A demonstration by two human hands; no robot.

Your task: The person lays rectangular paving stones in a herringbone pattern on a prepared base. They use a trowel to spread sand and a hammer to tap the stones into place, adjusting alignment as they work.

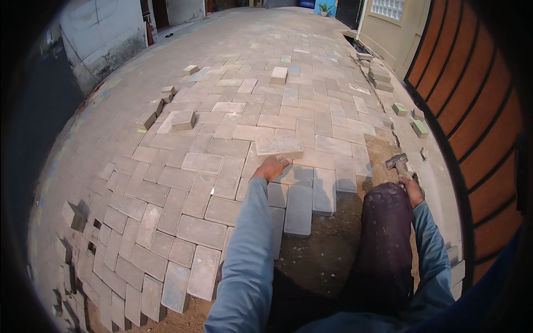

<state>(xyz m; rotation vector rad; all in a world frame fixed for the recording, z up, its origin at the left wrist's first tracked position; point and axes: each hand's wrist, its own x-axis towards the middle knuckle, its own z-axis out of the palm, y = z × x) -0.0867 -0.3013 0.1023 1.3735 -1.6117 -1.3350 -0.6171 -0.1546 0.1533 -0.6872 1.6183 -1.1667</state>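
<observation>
Paving of pale grey-pink rectangular concrete blocks covers most of the ground I can see, fitted together in a staggered, interlocking pattern. Close to its open edge, the person's left hand, reaching out of a dusty blue long sleeve, is closed on the near side of a loose pale concrete block. That block is above the fitted surface, broad face up; whether it rests on the blocks beneath or is lifted just clear of them, I cannot tell from here.

Over on the other side, the right hand is wrapped round the handle of a short hammer with a worn grey metal head. The head points away from the person, and the hand sits just beside a dark purplish trousered knee, which hides part of the grip. Between the two arms lies a patch of bare brown earth, bordered by the paving's stepped edge.

Farther off, a lone oblong pale block stands on the paving, and a chunky grey block sits to the left. Two small green-tinged blocks lie along the right, near a rust-brown slatted gate with black bars
</observation>
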